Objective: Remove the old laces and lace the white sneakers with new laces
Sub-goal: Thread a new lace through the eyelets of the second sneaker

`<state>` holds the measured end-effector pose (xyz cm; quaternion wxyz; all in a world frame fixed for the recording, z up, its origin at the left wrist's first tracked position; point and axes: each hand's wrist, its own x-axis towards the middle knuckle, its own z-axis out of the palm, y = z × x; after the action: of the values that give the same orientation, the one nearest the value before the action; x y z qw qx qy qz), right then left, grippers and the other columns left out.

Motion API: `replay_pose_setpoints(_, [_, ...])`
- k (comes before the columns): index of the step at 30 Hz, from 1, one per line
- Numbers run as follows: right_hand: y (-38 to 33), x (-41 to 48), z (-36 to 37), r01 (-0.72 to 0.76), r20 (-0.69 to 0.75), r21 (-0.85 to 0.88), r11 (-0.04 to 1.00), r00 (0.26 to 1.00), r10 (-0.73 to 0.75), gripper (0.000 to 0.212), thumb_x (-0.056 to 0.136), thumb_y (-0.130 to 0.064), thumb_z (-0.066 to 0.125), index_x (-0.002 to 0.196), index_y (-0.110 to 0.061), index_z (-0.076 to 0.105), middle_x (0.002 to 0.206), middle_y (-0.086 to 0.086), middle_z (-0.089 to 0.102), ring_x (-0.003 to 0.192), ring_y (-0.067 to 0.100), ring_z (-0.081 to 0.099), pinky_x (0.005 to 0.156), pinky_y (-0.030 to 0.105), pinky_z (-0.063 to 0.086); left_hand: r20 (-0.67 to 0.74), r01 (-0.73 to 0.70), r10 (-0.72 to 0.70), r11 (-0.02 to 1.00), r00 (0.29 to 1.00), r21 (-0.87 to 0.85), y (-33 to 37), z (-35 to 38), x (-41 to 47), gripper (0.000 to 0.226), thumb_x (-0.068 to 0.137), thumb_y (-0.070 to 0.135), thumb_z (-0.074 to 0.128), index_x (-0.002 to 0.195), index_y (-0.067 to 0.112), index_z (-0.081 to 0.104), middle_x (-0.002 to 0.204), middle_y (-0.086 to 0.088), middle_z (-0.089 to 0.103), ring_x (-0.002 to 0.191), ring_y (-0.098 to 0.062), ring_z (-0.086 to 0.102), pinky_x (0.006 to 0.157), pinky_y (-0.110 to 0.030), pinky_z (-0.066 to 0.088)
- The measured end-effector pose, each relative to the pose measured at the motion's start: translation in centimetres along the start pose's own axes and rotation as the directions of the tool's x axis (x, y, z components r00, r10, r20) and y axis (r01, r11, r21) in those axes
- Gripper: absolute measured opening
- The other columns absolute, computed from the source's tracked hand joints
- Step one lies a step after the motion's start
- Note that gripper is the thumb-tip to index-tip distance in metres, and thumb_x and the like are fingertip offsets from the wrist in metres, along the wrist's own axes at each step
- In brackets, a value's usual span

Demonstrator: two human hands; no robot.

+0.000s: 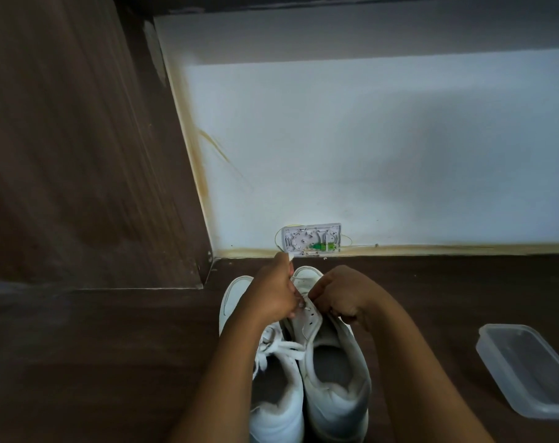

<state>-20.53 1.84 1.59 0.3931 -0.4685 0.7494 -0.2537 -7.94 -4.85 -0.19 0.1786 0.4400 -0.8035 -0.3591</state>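
Floor: dark wood floor (pixel 112 346) meets a white wall (pixel 367 139).
Shoes: side by side on the floor; left shoe (pixel 271 398) laced, right shoe (pixel 335 385) with bare eyelets.
Left hand (pixel 271 298): curled, pinching a lace (pixel 289 257).
Right hand (pixel 342 297): curled, gripping the right shoe's front.
Room: open wall box (pixel 311 239); plastic tub (pixel 527 369) at right.

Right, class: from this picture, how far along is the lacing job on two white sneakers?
Done: the right-hand white sneaker shows bare eyelets, its old lace apparently mostly out. In hand: the left hand pinches a thin white lace at its front while the right hand grips its eyelet flap. Left: the left-hand white sneaker has its tied bow untouched.
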Motion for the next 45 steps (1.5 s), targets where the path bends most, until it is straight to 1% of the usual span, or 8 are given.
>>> replay_pose_setpoints(9, [0.2, 0.0, 0.2, 0.069, -0.084, -0.128, 0.989, 0.993, -0.080, 0.021, 0.077, 0.005, 0.061, 0.090, -0.003, 0.076, 0.058, 0.002, 0.058, 0.048, 0.007, 0.046, 0.045, 0.018, 0.036, 0.045, -0.014, 0.017, 0.998, 0.999, -0.058, 0.9, -0.2, -0.5, 0.040, 0.077, -0.012, 0.062, 0.091, 0.016, 0.036, 0.072, -0.006, 0.051, 0.061, -0.019, 0.057, 0.062, -0.042, 0.060])
replay_pose_setpoints(13, [-0.4, -0.3, 0.5, 0.100, -0.149, -0.263, 0.960, 0.978, -0.143, 0.020, 0.078, -0.004, 0.063, 0.094, -0.008, 0.075, 0.092, 0.010, 0.071, 0.089, 0.022, 0.066, 0.078, 0.028, 0.052, 0.080, 0.026, -0.010, 0.979, 0.997, -0.201, 0.4, -0.4, -0.5, 0.040, 0.078, -0.008, 0.065, 0.081, 0.019, 0.036, 0.074, -0.006, 0.049, 0.064, -0.018, 0.056, 0.061, -0.035, 0.058])
replay_pose_setpoints(17, [-1.3, -1.5, 0.3, 0.094, -0.193, -0.265, 0.960, 0.970, -0.148, 0.023, 0.079, -0.004, 0.059, 0.100, 0.000, 0.068, 0.109, 0.015, 0.064, 0.101, 0.026, 0.059, 0.085, 0.033, 0.049, 0.154, 0.009, 0.019, 0.984, 0.988, -0.179, 0.8, -0.4, -0.7, 0.036, 0.056, 0.016, 0.066, 0.077, 0.022, 0.038, 0.077, -0.001, 0.046, 0.069, -0.017, 0.043, 0.064, -0.037, 0.039])
replay_pose_setpoints(22, [-1.9, -2.3, -1.5, 0.159, -0.233, 0.077, 0.984, 0.963, -0.137, 0.019, 0.069, 0.007, 0.070, 0.084, 0.001, 0.061, 0.066, 0.005, 0.054, 0.054, 0.012, 0.046, 0.047, 0.023, 0.037, 0.227, 0.046, -0.007, 0.985, 0.974, -0.167, -0.3, -0.1, 0.1, 0.062, 0.037, 0.035, 0.066, 0.096, 0.019, 0.053, 0.097, -0.013, 0.063, 0.093, -0.030, 0.063, 0.085, -0.053, 0.049])
replay_pose_setpoints(26, [-2.1, -3.0, -3.2, 0.268, -0.274, 0.720, 0.640, 0.957, -0.093, 0.035, 0.073, 0.015, 0.064, 0.076, -0.015, 0.046, 0.055, 0.007, 0.050, 0.037, 0.010, 0.033, 0.037, 0.015, 0.023, 0.212, -0.023, 0.063, 0.982, 0.975, -0.188, 0.1, -0.3, -0.4, 0.037, 0.067, 0.012, 0.077, 0.101, 0.008, 0.063, 0.097, -0.015, 0.069, 0.082, -0.022, 0.066, 0.085, -0.047, 0.052])
replay_pose_setpoints(33, [-1.6, -3.2, -2.8, 0.223, -0.177, 0.760, 0.610, 0.975, -0.136, 0.027, 0.074, 0.015, 0.062, 0.082, -0.010, 0.055, 0.059, 0.009, 0.056, 0.045, 0.013, 0.046, 0.040, 0.018, 0.033, 0.002, -0.158, 0.160, 0.978, 0.987, -0.134, 0.0, 0.2, 0.5, 0.025, 0.074, 0.016, 0.074, 0.086, 0.034, 0.062, 0.078, -0.005, 0.072, 0.072, -0.022, 0.068, 0.072, -0.036, 0.053])
replay_pose_setpoints(39, [-1.2, -3.3, -3.2, 0.266, -0.174, 0.797, 0.542, 0.961, -0.215, 0.021, 0.080, 0.012, 0.057, 0.085, -0.007, 0.060, 0.065, 0.012, 0.057, 0.048, 0.013, 0.050, 0.041, 0.020, 0.040, -0.161, -0.255, 0.224, 0.946, 0.961, -0.203, 1.2, -0.7, 0.4, 0.021, 0.073, 0.015, 0.078, 0.074, 0.005, 0.061, 0.069, -0.011, 0.064, 0.064, -0.031, 0.058, 0.069, -0.041, 0.052])
replay_pose_setpoints(45, [-0.2, -2.5, -2.1, 0.187, 0.047, 0.209, 0.960, 0.978, -0.201, 0.014, 0.082, 0.009, 0.063, 0.086, -0.003, 0.068, 0.074, 0.010, 0.067, 0.066, 0.020, 0.063, 0.060, 0.025, 0.055, -0.324, -0.360, 0.221, 0.807, 0.920, -0.469, 4.6, -2.0, -1.2, 0.025, 0.080, 0.003, 0.069, 0.074, -0.014, 0.053, 0.056, -0.017, 0.053, 0.045, -0.005, 0.052, 0.047, -0.017, 0.042])
